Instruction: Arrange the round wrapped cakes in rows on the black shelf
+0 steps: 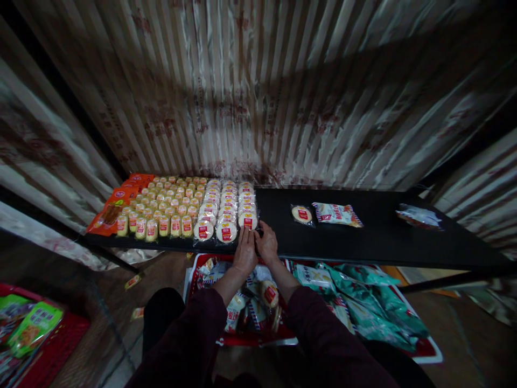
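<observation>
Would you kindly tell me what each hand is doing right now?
Left hand: fingers resting on the front round packet; grip cannot be told.
Right hand: on the black shelf edge beside it; open or closed cannot be told.

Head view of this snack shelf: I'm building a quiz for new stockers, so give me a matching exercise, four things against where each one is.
Things:
1. orange packets
2. single round pack
3. green bags
4. left hand

Places:
A. in the red basket under the shelf
B. far left end of the shelf
C. alone on the shelf, right of the rows of round packs
D. at the front pack of the rightmost row

Pairs: 1-B, 2-C, 3-A, 4-D
</observation>
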Demonstrator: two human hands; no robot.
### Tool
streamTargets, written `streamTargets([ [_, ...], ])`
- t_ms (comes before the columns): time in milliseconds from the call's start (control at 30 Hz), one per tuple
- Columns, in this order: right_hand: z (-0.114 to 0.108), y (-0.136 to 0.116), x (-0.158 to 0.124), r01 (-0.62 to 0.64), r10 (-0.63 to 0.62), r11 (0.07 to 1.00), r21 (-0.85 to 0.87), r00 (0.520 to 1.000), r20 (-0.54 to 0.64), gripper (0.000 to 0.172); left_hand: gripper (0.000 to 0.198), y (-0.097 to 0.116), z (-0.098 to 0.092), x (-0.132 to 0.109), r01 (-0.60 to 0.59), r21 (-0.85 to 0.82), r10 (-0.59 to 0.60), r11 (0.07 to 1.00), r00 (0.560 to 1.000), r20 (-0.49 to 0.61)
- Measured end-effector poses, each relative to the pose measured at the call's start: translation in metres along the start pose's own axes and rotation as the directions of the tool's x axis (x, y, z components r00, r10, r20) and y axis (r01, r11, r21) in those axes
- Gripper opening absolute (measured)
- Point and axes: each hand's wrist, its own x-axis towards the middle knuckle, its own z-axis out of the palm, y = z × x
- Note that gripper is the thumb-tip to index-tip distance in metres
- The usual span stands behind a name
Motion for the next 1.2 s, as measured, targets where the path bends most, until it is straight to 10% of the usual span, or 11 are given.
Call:
streamTargets([
  [533,-0.020,-0.007,-0.026,-0.046,0.046,0.999,0.022,0.999,0.005,0.039,0.054,0.014,-0.003,-0.023,-0.003,-0.051,0.003,0.999,1.000,0.019],
  [900,-0.049,-0.005,-0.096,0.044,-0.049,0.988,0.148,0.998,0.030,0.037,0.045,0.030,0.000,-0.083,-0.086,-0.077,0.082,0.993,0.996,-0.043],
  [1200,-0.041,0.031,-0.151,-0.124,0.131,0.990,-0.066,0.985,0.111,0.032,0.039,0.030,0.019,-0.129,0.130,-0.091,-0.113,0.987,0.979,0.172],
])
